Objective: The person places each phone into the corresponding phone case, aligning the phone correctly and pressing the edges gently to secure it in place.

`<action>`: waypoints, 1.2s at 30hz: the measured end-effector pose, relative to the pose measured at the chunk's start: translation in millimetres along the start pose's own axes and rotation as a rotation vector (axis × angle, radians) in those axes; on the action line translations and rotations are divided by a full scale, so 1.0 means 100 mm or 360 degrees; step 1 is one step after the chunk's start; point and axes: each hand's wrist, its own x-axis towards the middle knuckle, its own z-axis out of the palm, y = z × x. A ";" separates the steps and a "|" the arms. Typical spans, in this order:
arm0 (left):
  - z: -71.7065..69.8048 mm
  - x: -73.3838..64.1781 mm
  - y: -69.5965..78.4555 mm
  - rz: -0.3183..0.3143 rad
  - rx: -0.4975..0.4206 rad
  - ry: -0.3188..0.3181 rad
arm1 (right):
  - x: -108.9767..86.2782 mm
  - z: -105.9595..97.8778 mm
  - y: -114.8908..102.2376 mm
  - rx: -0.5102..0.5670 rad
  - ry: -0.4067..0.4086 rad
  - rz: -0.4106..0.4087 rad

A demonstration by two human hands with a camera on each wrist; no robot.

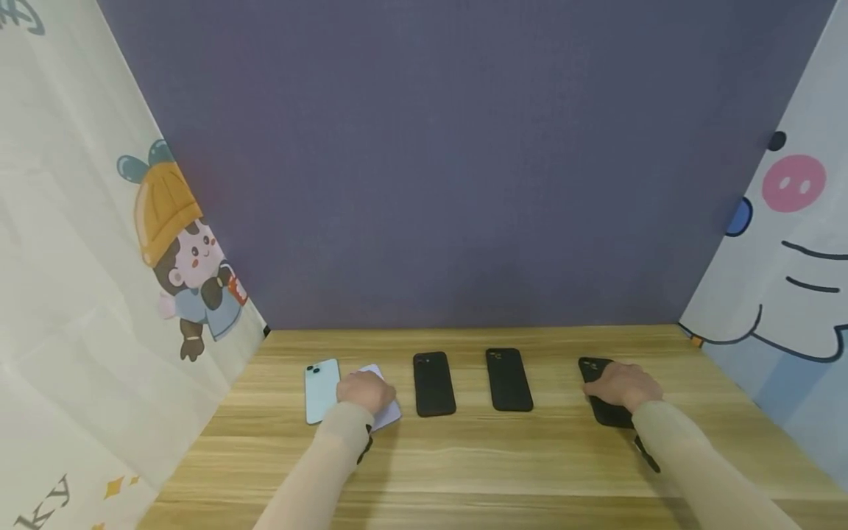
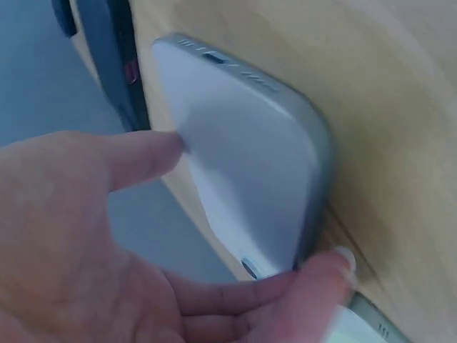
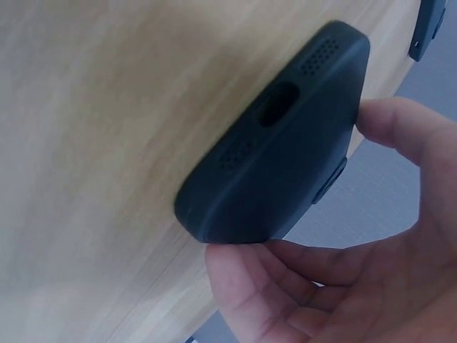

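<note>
1. Lilac phone (image 1: pixel 387 417), one: lower centre-left of the head view, on the bench (image 1: pixel 464 460), partly covered by the left hand (image 1: pixel 366 390), which pinches its two long edges between thumb and fingers.
2. Black phone (image 1: pixel 609 414), one: lower right of the head view; the right hand (image 1: pixel 625 384) pinches it likewise, thumb on one long edge, fingertips on the other.
3. Pale blue phone (image 1: pixel 321 392), one: lower left of the head view, just beside item 1; unheld.
4. Middle black phones (image 1: pixel 433 384), two: lower centre, apart, backs up; unheld.
5. Step in hand, as judged: gripping two phones at once. Whether either is lifted cannot be told.
6. Next move, as judged: calls for even edge pressure, and for the left fingers to clear item 3.
</note>
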 end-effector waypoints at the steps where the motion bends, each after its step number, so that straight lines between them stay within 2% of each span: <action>1: 0.01 0.01 -0.01 -0.0016 -0.0033 0.0006 | 0.00 0.00 0.00 -0.0001 0.0001 0.0000; 8: 0.04 0.07 -0.04 -0.0116 -0.0177 -0.0018 | 0.01 0.03 0.00 0.0008 0.0000 0.0000; 15: 0.00 0.11 -0.03 -0.0145 -0.0246 -0.0055 | 0.01 0.02 0.02 0.0010 -0.0014 0.0003; 25: 0.06 0.16 -0.09 -0.0152 -0.0353 -0.0024 | 0.00 0.00 0.01 0.0035 0.0016 0.0016; 32: 0.07 0.20 -0.13 -0.0109 -0.0318 0.0022 | -0.02 0.01 0.00 0.0033 -0.0007 -0.0004; 36: 0.06 0.18 -0.15 -0.0120 -0.0359 0.0019 | -0.01 0.01 0.01 0.0036 -0.0011 -0.0002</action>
